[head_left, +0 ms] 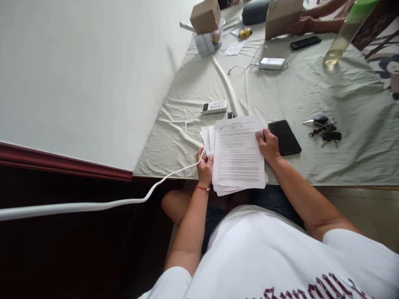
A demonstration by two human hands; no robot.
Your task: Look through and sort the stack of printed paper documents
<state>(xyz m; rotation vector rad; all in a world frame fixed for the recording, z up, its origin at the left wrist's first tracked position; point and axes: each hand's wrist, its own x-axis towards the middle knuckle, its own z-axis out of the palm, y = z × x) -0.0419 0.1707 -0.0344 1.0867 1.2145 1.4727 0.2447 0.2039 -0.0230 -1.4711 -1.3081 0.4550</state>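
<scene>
Several printed sheets of paper (240, 153) lie stacked at the table's near edge, the top one covered in small text. My right hand (268, 145) is closed on the right side of the stack, thumb on top. On the left, my left hand (205, 166) pinches the sheets that fan out from under the top page. A white cable (174, 172) passes over the fingers of that hand. Just right of my right hand lies a black phone (284, 137). Behind the papers sits a white power bank (215, 107) with a cable plugged in.
Keys (327, 131) lie at the right. Farther back are a white adapter (272, 63), a dark phone (305, 42), a leaning green-topped bottle (338, 45) and a cardboard box (205, 16). Another person's hand (301, 25) holds a cardboard piece (282, 18). A white wall (93, 74) borders the left.
</scene>
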